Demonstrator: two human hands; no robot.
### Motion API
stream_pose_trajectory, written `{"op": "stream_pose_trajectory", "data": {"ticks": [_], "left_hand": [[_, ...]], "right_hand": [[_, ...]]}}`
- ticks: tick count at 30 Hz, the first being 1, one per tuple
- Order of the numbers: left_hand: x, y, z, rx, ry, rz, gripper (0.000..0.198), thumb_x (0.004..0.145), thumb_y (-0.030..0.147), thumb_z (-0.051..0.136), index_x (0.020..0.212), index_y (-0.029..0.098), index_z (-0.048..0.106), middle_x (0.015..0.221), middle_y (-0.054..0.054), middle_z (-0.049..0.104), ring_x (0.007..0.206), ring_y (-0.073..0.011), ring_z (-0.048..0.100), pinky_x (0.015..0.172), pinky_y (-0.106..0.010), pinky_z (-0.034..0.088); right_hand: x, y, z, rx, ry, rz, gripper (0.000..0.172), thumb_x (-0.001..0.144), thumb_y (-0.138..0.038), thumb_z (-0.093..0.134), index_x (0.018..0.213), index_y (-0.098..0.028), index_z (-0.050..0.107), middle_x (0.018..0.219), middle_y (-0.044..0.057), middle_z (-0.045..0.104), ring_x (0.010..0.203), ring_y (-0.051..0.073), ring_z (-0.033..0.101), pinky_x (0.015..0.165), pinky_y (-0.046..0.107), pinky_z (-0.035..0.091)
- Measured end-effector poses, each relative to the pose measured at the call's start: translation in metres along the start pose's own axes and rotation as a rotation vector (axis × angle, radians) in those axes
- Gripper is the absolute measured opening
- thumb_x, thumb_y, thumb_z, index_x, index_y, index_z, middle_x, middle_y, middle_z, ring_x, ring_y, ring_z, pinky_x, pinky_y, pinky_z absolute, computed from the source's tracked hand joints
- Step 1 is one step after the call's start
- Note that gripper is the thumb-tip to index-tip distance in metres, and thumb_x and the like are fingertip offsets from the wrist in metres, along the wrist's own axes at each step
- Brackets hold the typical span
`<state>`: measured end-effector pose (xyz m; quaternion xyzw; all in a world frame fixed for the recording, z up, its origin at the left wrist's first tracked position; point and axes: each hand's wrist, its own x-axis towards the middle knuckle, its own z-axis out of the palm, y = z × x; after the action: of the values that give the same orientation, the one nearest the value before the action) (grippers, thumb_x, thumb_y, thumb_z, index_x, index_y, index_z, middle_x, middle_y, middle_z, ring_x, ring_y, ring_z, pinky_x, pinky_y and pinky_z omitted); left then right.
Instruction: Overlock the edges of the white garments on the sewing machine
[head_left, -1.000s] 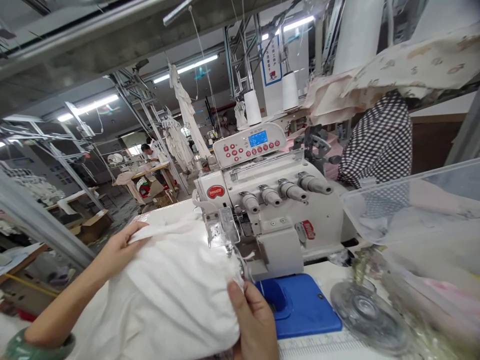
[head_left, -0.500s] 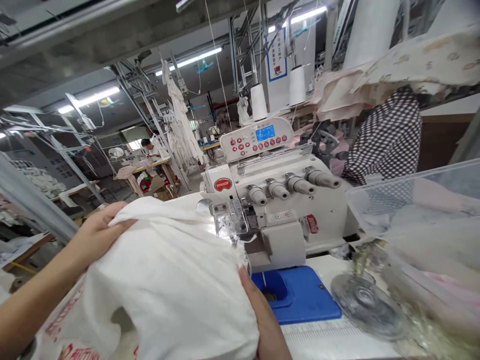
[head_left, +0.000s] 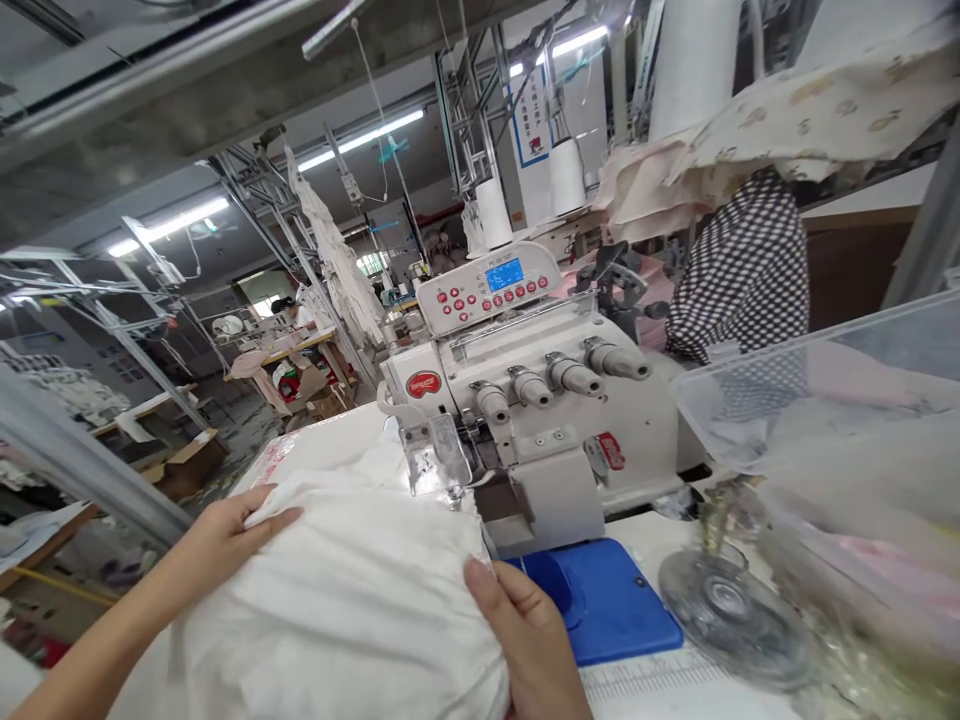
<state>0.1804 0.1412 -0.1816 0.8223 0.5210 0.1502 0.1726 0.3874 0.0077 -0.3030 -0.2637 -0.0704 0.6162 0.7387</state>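
Note:
White fabric [head_left: 360,590] lies bunched in front of an overlock sewing machine [head_left: 540,420], its far edge under the clear guard [head_left: 435,455] by the needle area. My left hand [head_left: 236,535] pinches the fabric's left side between thumb and fingers. On the right, my right hand [head_left: 529,625] grips the fabric's edge, thumb on top, just below the presser area. The fabric hides the fingertips under it. A blue plate [head_left: 611,600] sits beside my right hand.
A ruler strip [head_left: 645,680] runs along the table's front. Right of it stand a clear round dish [head_left: 727,610] and a clear plastic bin [head_left: 840,400]. White thread cones [head_left: 568,175] rise behind the machine. A person in a checked garment [head_left: 742,265] is beyond. A metal post [head_left: 82,420] slants at left.
Both hands still hold the fabric. My left hand has moved lower with it, uncovering more of the machine's white bed. More of my right hand shows. The view has shifted slightly.

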Motion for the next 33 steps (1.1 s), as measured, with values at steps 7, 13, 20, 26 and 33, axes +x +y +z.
{"op": "stream_pose_trajectory", "data": {"ticks": [7, 13, 20, 26, 33], "left_hand": [[-0.015, -0.006, 0.001, -0.183, -0.11, 0.045, 0.045, 0.048, 0.042, 0.076, 0.088, 0.022, 0.068, 0.083, 0.002, 0.069, 0.077, -0.0228, 0.062, 0.071, -0.026, 0.05], [0.0, -0.028, -0.01, -0.039, -0.143, 0.027, 0.022, 0.065, 0.041, 0.061, 0.073, 0.022, 0.066, 0.077, 0.002, 0.067, 0.08, -0.0219, 0.061, 0.078, -0.027, 0.047], [-0.033, -0.011, 0.059, 0.328, 0.621, 0.239, 0.045, 0.078, 0.051, 0.039, 0.11, 0.019, 0.049, 0.113, -0.014, 0.052, 0.107, -0.03, 0.046, 0.092, -0.046, 0.033], [-0.072, 0.005, 0.095, 0.143, 0.299, 0.315, 0.024, 0.082, 0.043, 0.046, 0.077, 0.026, 0.062, 0.087, -0.004, 0.063, 0.086, -0.022, 0.056, 0.078, -0.031, 0.039], [-0.043, 0.03, 0.046, -0.001, 0.261, 0.24, 0.032, 0.082, 0.048, 0.044, 0.073, 0.02, 0.059, 0.068, 0.0, 0.061, 0.065, -0.0148, 0.056, 0.06, -0.016, 0.044]], "right_hand": [[0.003, 0.003, 0.002, 0.021, 0.036, -0.045, 0.039, 0.047, -0.043, 0.084, 0.053, -0.012, 0.061, 0.047, 0.001, 0.057, 0.045, 0.01, 0.046, 0.045, 0.019, 0.037], [0.004, 0.006, 0.003, 0.04, 0.043, -0.054, 0.038, 0.046, -0.042, 0.085, 0.057, -0.013, 0.063, 0.05, 0.002, 0.06, 0.046, 0.011, 0.049, 0.046, 0.02, 0.039], [0.003, 0.009, 0.004, 0.035, 0.008, -0.082, 0.036, 0.047, -0.042, 0.085, 0.058, -0.014, 0.064, 0.054, 0.003, 0.063, 0.051, 0.011, 0.052, 0.051, 0.019, 0.041], [-0.001, 0.006, 0.004, 0.029, -0.059, -0.074, 0.035, 0.05, -0.04, 0.084, 0.065, -0.014, 0.065, 0.059, 0.003, 0.065, 0.055, 0.014, 0.057, 0.056, 0.022, 0.045], [-0.004, 0.005, 0.004, 0.067, -0.114, -0.043, 0.034, 0.053, -0.038, 0.083, 0.068, -0.014, 0.064, 0.061, 0.004, 0.066, 0.057, 0.016, 0.059, 0.056, 0.023, 0.045]]}}
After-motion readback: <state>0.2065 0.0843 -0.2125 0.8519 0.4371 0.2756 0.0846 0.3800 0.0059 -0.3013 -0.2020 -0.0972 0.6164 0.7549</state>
